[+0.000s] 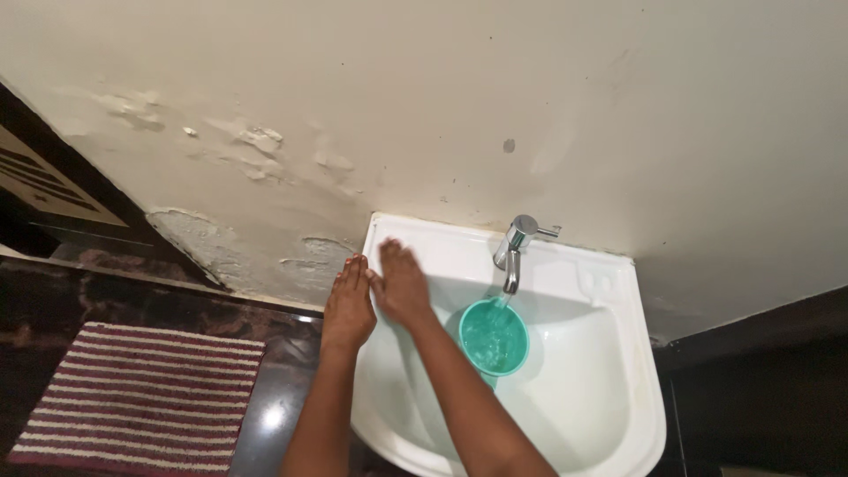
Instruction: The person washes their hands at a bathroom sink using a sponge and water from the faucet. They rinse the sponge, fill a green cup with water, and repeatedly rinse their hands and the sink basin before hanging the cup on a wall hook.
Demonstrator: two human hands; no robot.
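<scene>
My left hand (pixel 347 305) lies flat with its fingers stretched out, at the left rim of a white wash basin (pixel 609 389). Beside it, my right hand (pixel 402 283) is also flat, over the basin's back left corner, and its side touches my left hand. Neither hand holds anything. A chrome tap (pixel 514 252) runs a thin stream of water into a teal plastic mug (pixel 494 336) that stands in the basin, just right of my right forearm.
A cream wall (pixel 424 97) with peeling patches of paint rises behind the basin. A maroon and white striped mat (pixel 141 397) lies on the dark glossy floor at the left. Dark surfaces border the basin on the right.
</scene>
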